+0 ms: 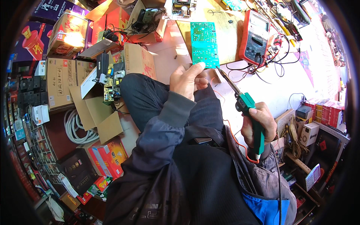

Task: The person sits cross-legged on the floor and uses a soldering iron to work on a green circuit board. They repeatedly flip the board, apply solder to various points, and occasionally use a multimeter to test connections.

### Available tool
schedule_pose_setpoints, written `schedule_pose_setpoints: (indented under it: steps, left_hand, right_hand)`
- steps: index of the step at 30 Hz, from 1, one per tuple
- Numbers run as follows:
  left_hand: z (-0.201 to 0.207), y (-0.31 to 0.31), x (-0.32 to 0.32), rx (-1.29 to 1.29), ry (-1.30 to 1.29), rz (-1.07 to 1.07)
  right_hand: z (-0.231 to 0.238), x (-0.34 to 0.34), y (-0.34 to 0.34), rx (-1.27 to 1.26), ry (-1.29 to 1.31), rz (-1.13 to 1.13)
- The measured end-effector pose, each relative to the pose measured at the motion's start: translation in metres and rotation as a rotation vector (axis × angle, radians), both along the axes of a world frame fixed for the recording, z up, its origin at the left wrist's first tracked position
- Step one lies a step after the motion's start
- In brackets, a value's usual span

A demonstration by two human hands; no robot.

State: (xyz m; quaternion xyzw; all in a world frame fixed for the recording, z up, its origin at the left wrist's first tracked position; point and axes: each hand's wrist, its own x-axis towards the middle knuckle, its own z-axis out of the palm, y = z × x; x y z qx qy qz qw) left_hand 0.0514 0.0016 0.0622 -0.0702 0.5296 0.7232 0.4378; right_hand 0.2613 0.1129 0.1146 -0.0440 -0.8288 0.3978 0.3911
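A long green circuit board (204, 43) stands out over the wooden work board's near edge, solder side facing up. My left hand (185, 79) pinches its near end between thumb and fingers. In my right hand (264, 122) is a green-handled soldering iron (244, 100), the fingers wrapped round its grip. The iron's thin metal tip points up and left and lies at the board's near right corner; whether it touches cannot be made out. An orange-red cord (237, 139) curves out from the bottom of the iron's handle.
A red multimeter (257, 37) with tangled leads lies on the wooden board (229, 39), right of the circuit board. At left are an open cardboard box (98, 114), a component-covered circuit board (112, 85) and a coiled white cable (71, 129). Red boxes (330, 112) stand at right.
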Motion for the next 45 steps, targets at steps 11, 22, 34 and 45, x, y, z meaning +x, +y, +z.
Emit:
schedule_pose_setpoints:
  steps: [11, 22, 34, 45]
  left_hand:
    - [-0.001, 0.000, -0.010, 0.022, 0.073, 0.063]
    - [0.013, -0.007, -0.023, 0.018, 0.256, -0.019]
    - [-0.004, -0.011, -0.031, -0.080, 0.376, -0.181]
    - [-0.001, -0.003, -0.026, -0.035, 0.295, -0.114]
  right_hand:
    - [0.001, 0.005, -0.001, -0.017, -0.014, -0.027]
    - [0.003, 0.001, -0.005, -0.044, 0.015, -0.006]
    - [0.001, -0.010, -0.011, -0.014, -0.005, 0.051]
    - [0.001, -0.014, -0.012, -0.002, -0.030, 0.052]
